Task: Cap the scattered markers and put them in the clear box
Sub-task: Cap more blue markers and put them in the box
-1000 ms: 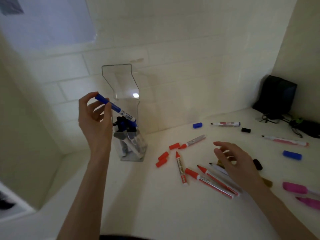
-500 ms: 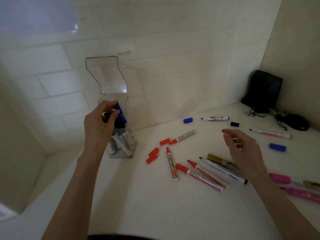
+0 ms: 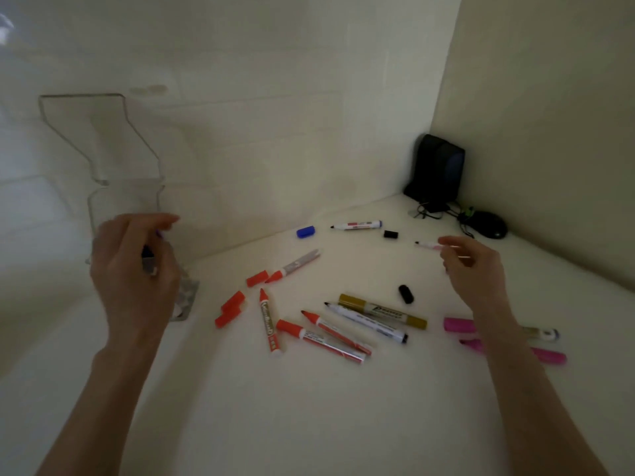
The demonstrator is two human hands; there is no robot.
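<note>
So the right hand [image 3: 470, 269] is pinching an uncapped black-tipped marker [image 3: 427, 244] at the far right of the worktop [image 3: 309, 407], looks to me like it's starting the capping step on that one. Meanwhile the left hand [image 3: 134, 269] is hovering in front of the box [image 3: 113, 159] over on the left, way too blurry, can't tell if it's gripping anything. I'm guessing the next move is calling for a black cap [image 3: 391, 234], and one's lying just left of the marker. The red markers [image 3: 268, 322] are lying uncapped in the middle.

The clear box [image 3: 103, 159] looks glossy transparent plastic (lid too); the table [image 3: 309, 407] is smooth and matt.
</note>
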